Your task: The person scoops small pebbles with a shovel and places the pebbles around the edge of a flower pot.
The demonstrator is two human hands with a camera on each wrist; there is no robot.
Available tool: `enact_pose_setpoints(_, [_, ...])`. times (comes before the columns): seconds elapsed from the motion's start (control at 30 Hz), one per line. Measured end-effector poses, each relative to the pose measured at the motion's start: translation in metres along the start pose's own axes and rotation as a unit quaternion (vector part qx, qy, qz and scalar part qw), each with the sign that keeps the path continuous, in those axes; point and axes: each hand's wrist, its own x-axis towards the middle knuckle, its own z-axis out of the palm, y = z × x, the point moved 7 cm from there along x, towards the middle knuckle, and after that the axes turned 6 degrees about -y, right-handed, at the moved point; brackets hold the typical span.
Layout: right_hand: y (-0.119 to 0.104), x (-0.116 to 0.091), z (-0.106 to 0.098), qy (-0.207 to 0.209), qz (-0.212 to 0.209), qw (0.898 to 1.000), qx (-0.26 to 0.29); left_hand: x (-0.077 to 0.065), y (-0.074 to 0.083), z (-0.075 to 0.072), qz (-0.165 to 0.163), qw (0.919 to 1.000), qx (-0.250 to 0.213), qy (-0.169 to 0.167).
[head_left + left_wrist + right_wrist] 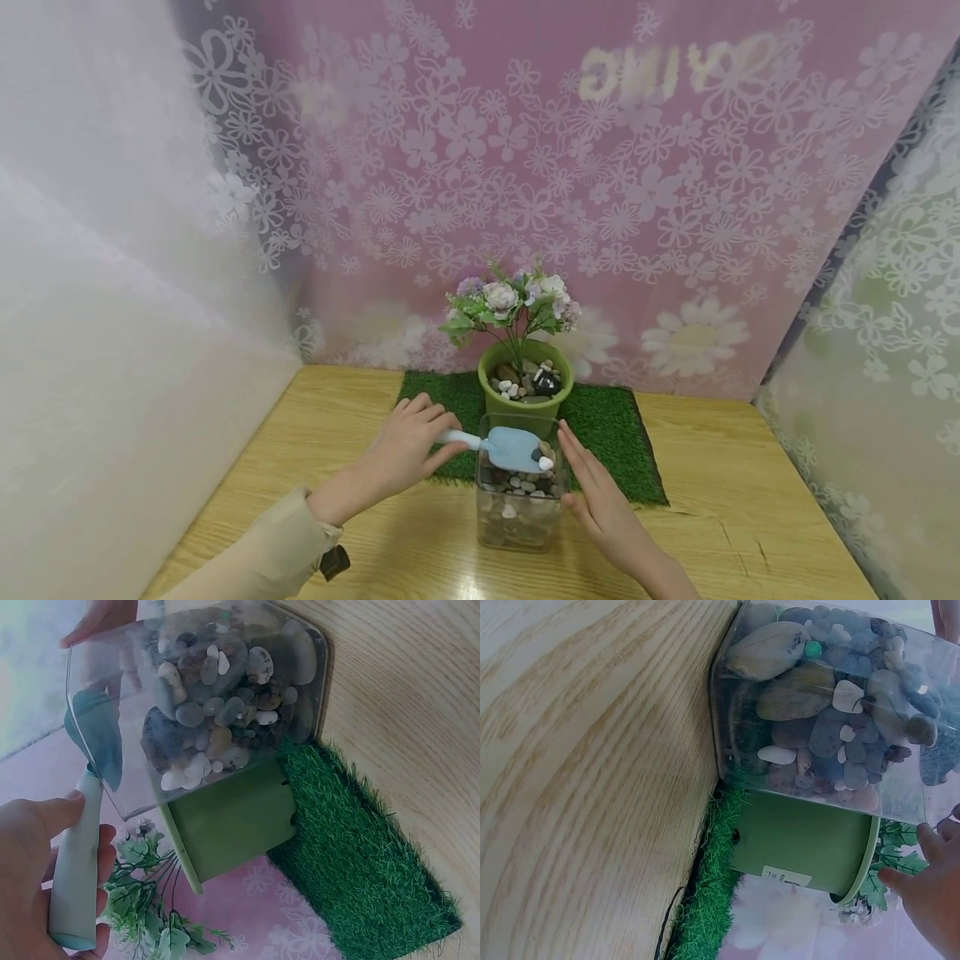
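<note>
The shovel (513,450) has a flat light blue scoop and a pale handle. A few little stones (545,463), one white and one dark, sit at the scoop's tip. It is at the top of a clear box (517,546) with grey, white and brown pebbles inside; I can't quite tell if the scoop dips below the rim. The left hand (412,442) has its fingers wrapped round the handle. The right hand (603,500) holds its fingers out straight along the box's right side, gripping nothing.

The right wrist view shows a green bead (813,649) in the box and a white sticker (786,876) on the green pot (525,408); the head view hides both. Only the head view shows stones in the pot, under the flowers (498,298).

The pot stands on a fake grass mat (615,450) on a wooden table (360,542). Behind hangs a pink flowery cloth (450,192).
</note>
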Motion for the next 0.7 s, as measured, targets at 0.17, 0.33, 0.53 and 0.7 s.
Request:
enact_pose_setpoints(0.17, [0.0, 0.0, 0.0, 0.001, -0.003, 1.0, 0.003, 0.002, -0.004, -0.006, -0.004, 0.9997, -0.008, 0.023])
enact_pose_setpoints(0.33, [0.0, -0.001, -0.001, -0.001, 0.001, 1.0, 0.002, 0.013, -0.017, -0.019, -0.024, 0.9983, -0.013, 0.051])
enact_pose_setpoints(0.53, [0.0, 0.0, -0.001, -0.001, -0.001, 1.0, 0.005, 0.028, -0.042, -0.025, -0.068, 0.996, 0.016, 0.056])
enact_pose_setpoints(0.7, [0.001, -0.001, 0.001, 0.0, -0.002, 1.0, 0.004, 0.039, -0.06, -0.016, -0.097, 0.9942, 0.034, 0.029])
